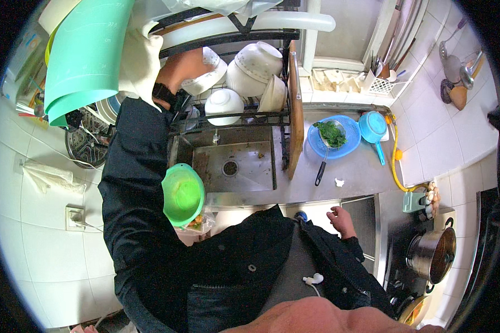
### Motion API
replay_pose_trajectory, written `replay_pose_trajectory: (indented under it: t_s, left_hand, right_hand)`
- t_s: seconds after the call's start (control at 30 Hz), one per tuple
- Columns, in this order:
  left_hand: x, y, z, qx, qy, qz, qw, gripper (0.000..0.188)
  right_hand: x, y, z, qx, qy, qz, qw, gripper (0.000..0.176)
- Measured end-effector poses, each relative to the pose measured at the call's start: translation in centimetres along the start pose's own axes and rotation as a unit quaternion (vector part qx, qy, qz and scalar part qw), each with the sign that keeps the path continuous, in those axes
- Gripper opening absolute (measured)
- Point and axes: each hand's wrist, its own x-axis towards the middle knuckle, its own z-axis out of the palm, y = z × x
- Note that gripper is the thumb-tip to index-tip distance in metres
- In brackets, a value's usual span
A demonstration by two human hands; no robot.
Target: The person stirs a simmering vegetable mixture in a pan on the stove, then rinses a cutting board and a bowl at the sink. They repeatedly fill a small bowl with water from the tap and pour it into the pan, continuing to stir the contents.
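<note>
My left hand reaches into the black dish rack above the sink, touching or close beside a patterned white bowl; its fingers are blurred and partly hidden. Stacked white bowls and an upturned small white bowl stand in the same rack. My right hand hangs in front of the counter edge, fingers loosely curled, with nothing seen in it. On the counter, leafy greens lie in a strainer over a blue plastic basket.
A metal sink lies below the rack, with a green basin at its left front. A wooden board stands at the rack's right. A blue dipper and yellow hose are farther right. A steel pot stands by the stove.
</note>
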Motion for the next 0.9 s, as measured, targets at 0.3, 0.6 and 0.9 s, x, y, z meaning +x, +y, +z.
replay_pose_trajectory:
  t_s: [0.3, 0.6, 0.9]
  left_hand:
    - [-2.1, 1.0, -1.2, 0.038, 0.019, 0.032, 0.999, 0.087]
    - [-1.9, 2.1, -1.0, 0.077, -0.006, -0.028, 0.997, 0.078]
    - [-3.9, -3.4, -0.5, 0.169, 0.182, 0.058, 0.967, 0.047]
  right_hand:
    - [1.2, 1.0, -0.6, 0.002, -0.021, -0.012, 1.000, 0.047]
    - [1.7, 0.9, -1.1, 0.000, -0.023, -0.013, 1.000, 0.048]
    - [1.1, -0.5, -1.0, -0.024, -0.032, -0.040, 0.998, 0.047]
